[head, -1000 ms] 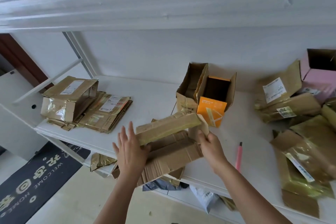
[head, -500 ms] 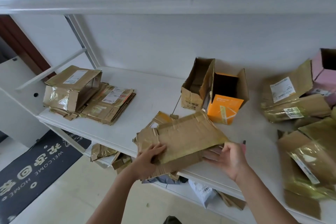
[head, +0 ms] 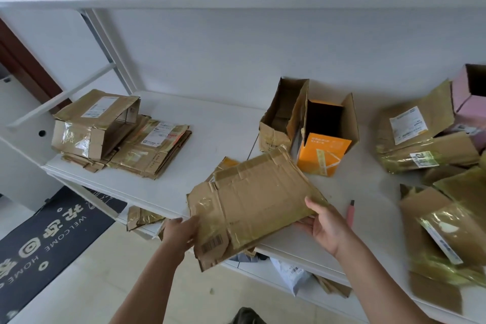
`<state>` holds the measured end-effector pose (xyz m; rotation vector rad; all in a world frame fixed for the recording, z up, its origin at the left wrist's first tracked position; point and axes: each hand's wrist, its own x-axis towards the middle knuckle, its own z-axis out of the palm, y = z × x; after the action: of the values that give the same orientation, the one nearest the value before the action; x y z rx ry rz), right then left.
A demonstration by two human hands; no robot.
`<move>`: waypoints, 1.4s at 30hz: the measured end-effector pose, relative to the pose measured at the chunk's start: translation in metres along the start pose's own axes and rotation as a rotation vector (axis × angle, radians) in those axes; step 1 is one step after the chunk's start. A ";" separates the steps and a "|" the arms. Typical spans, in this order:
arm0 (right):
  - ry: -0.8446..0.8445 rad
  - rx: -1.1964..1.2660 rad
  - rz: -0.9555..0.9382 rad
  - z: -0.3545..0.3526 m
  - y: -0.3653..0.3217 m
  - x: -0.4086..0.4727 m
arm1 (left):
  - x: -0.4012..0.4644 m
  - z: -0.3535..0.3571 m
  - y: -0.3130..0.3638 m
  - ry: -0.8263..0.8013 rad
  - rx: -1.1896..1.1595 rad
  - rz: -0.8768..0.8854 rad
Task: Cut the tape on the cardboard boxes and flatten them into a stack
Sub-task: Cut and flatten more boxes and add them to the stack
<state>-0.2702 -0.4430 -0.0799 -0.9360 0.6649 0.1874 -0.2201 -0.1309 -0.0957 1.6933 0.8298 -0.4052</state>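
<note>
The white table (head: 223, 126) carries all the cardboard and runs from the left edge to the right edge of the head view.

At the right end lies a loose heap of unflattened boxes (head: 447, 205), taped and labelled, with a pink box (head: 470, 102) at the far right, open side toward the camera.

At the left end sits the stack of flattened boxes (head: 147, 150); 1 partly collapsed box (head: 89, 126) rests on its left part.

The flattened box (head: 252, 202) is at the front centre of the table, its near corner overhanging the table edge. It is tilted, with tape strips and a barcode visible on its upper face. Further cardboard pieces lie under its far left corner.

Behind it stand 2 open boxes side by side and touching: a brown box (head: 281, 118) on the left and an orange box (head: 323, 150) on the right.

The left hand (head: 181, 231) grips the near left edge of the flattened box, fingers hidden under the cardboard. The right hand (head: 326, 226) grips the near right edge, thumb on top and fingers curled beneath.

A pink cutter (head: 350, 214) lies on the table just beyond the right hand.
</note>
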 end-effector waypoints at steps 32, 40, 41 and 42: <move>-0.448 -1.920 -0.465 0.048 0.044 0.084 | 0.019 0.051 -0.008 0.154 0.944 0.720; -0.004 -1.900 -0.586 0.083 0.103 0.075 | 0.041 0.064 -0.036 0.241 1.000 0.787; 0.031 -1.900 -0.627 0.082 0.106 0.077 | 0.044 0.063 -0.037 0.250 1.010 0.788; 0.048 -1.902 -0.644 0.082 0.107 0.078 | 0.046 0.063 -0.037 0.256 1.019 0.787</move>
<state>-0.2178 -0.3247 -0.1666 -2.9098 -0.0143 0.1865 -0.2052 -0.1727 -0.1700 2.8791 0.0062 -0.0291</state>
